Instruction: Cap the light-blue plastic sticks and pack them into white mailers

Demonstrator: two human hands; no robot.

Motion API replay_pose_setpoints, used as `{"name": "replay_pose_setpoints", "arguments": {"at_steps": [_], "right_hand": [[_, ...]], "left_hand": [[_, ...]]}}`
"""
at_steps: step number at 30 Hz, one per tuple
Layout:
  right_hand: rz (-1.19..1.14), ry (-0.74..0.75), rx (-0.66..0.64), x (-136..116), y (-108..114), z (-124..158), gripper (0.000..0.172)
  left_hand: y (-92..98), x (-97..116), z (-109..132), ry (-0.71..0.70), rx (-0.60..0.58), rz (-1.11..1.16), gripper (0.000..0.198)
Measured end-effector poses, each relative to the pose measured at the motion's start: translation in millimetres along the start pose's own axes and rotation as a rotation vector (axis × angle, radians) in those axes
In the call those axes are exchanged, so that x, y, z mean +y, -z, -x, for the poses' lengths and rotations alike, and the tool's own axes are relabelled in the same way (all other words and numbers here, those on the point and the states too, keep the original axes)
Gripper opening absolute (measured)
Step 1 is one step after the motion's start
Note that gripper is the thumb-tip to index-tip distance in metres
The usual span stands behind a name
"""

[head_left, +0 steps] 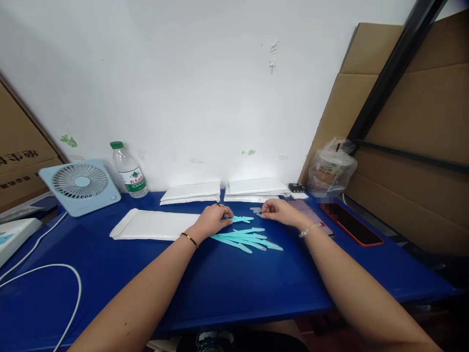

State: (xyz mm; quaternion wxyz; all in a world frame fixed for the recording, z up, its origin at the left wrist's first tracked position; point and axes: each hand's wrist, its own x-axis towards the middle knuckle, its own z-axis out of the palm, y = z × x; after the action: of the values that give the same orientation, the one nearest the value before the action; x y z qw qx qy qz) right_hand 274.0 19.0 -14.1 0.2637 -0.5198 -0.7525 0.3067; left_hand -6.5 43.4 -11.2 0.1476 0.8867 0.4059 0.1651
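Note:
Thin turquoise sticks with blade-like ends stick out to the right from my left hand (213, 221), whose fingers pinch them. Below that hand, several more turquoise sticks (249, 239) lie fanned on the blue table (256, 288). Small clear plastic pieces (255, 210) are at the fingertips of my right hand (276, 212); its thumb and forefinger are closed together, and what lies between them is too small to make out. A long white padded packet (154, 225) lies flat to the left, partly behind my left hand.
Stacked white packets (190, 191) stand against the wall. At the left are a blue fan (82, 186), a water bottle (130, 171) and a white cable (76, 278). To the right lie a red-edged phone (351, 224), another phone (311, 215) and a bagged cup (331, 168).

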Motion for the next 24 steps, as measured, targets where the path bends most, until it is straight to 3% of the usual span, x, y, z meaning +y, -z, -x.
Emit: {"name": "replay_pose_setpoints", "arguments": {"at_steps": [7, 12, 15, 21, 24], "right_hand": [[0.124, 0.063, -0.227, -34.7, -13.8, 9.9, 0.024], [0.097, 0.059, -0.144, -36.5, -15.8, 9.2, 0.019], [0.017, 0.057, -0.116, -34.8, -15.1, 7.6, 0.021], [0.046, 0.012, -0.051, -14.9, -7.1, 2.0, 0.022], [0.034, -0.026, -0.014, -7.0, -2.2, 1.7, 0.026]], "left_hand": [[-5.2, 0.9, -1.5, -0.024, 0.036, -0.025, 0.02], [-2.5, 15.4, 1.2, -0.117, 0.009, 0.008, 0.027], [-4.6, 19.1, -1.0, -0.089, -0.038, 0.001, 0.021], [-5.1, 7.8, -5.2, 0.03, 0.0, -0.043, 0.024], [-3.8, 0.7, -2.6, 0.02, 0.047, -0.047, 0.029]]}}
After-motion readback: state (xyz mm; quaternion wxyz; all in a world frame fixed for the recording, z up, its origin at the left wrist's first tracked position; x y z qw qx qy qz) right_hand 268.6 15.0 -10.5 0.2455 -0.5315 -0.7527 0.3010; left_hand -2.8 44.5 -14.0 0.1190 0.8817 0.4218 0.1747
